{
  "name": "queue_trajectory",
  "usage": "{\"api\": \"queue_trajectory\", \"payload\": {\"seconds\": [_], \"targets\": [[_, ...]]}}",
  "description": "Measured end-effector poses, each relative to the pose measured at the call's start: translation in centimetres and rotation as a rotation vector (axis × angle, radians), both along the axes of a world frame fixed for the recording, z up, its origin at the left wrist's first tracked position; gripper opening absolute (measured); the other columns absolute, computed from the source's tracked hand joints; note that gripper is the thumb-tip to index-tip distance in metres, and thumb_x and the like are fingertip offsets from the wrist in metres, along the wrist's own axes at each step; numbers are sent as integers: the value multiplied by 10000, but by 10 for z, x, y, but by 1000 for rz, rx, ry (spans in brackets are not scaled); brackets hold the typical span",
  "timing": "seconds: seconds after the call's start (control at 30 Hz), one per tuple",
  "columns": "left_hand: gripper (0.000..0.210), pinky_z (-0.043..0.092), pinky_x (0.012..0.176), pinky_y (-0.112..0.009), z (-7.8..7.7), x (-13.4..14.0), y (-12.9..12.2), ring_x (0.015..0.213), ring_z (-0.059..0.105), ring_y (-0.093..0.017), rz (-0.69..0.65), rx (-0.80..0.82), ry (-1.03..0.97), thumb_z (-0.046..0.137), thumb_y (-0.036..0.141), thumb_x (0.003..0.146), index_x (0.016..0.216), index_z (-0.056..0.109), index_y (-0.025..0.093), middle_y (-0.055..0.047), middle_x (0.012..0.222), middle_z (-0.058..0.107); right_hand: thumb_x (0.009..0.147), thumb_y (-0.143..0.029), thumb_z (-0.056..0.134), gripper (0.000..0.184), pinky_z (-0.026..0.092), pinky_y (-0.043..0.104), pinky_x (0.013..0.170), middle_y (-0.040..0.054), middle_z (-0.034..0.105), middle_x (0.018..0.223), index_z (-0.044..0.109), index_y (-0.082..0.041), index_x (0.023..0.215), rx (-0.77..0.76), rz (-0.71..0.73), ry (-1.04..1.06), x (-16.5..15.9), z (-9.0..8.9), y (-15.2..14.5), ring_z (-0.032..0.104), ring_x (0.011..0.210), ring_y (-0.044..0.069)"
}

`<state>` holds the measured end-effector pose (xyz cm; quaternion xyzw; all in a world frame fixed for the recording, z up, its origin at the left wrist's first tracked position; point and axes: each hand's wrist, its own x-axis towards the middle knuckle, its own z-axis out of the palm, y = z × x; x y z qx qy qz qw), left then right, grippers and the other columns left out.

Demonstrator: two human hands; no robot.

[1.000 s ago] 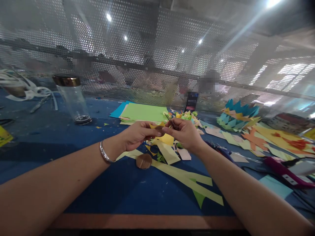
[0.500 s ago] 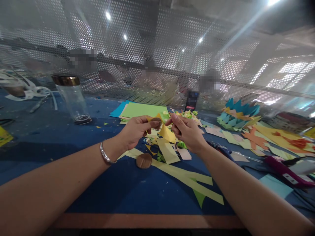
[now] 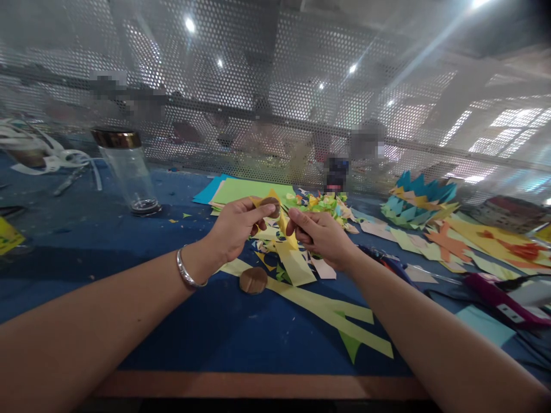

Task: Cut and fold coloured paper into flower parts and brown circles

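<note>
My left hand point(image 3: 236, 229), with a silver bracelet at its wrist, pinches a brown cardboard disc point(image 3: 270, 207) against a piece of yellow paper point(image 3: 283, 222). The paper shows above the disc and hangs down to its right. My right hand point(image 3: 321, 234) is closed at the paper's right edge, thumb on top and fingers curled. Whether it grips the paper or a small dark tool is hard to see. On the blue tabletop below lies a second brown disc point(image 3: 253, 280), beside long pale-yellow paper strips point(image 3: 318, 304).
A glass jar point(image 3: 129, 175) stands left of a stack of coloured sheets point(image 3: 253, 192). Small paper scraps point(image 3: 329, 205) are heaped behind my hands. At right are a zigzag paper crown point(image 3: 419, 201), orange paper pieces point(image 3: 447, 244) and a purple power strip point(image 3: 497, 301). Perforated metal mesh point(image 3: 241, 103) rises behind.
My right hand has moved slightly left and down, its index finger now curled in rather than pointing. The yellow paper has turned and shows narrower. My left hand has shifted up a little.
</note>
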<state>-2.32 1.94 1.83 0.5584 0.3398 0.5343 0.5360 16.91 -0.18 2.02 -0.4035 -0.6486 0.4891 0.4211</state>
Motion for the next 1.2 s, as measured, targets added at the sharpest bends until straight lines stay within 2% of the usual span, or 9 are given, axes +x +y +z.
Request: {"api": "queue_trajectory", "payload": {"seconds": [0.23,0.37,0.6,0.93,1.2], "targets": [[195,328,513,-239,-1,2,-4,571,477,-61,-66,-12,-23,800,343,751,835,730,181,-12,858,690,863,-597,629,468,105,256,423,-88,288,470,599,-172,669,16,-22,30,-2,2,-1,179,419,61],[224,347,510,-241,0,7,-9,562,502,-67,-84,-53,-17,820,334,726,872,748,179,-12,821,687,868,-591,626,467,106,252,421,-83,300,481,580,-172,665,23,-25,57,-2,1,-1,188,429,62],[247,333,492,-215,-1,11,-13,549,551,-63,-89,-85,-27,827,342,714,876,760,168,-17,808,707,862,-565,650,426,90,241,425,-94,227,530,536,-188,700,18,-24,88,-1,-2,0,159,467,69],[171,351,482,-182,-1,10,-12,578,597,-62,-138,-140,-72,813,283,738,877,765,196,-20,892,735,880,-528,648,374,101,219,406,-78,244,568,601,-178,757,9,-26,117,-2,-2,-2,190,482,71],[187,352,478,-168,0,11,-14,559,592,-52,-147,-150,-90,826,306,727,863,764,193,-10,841,731,887,-520,644,364,91,219,404,-88,243,534,628,-170,788,8,-24,128,-3,-1,0,171,465,66]]}}
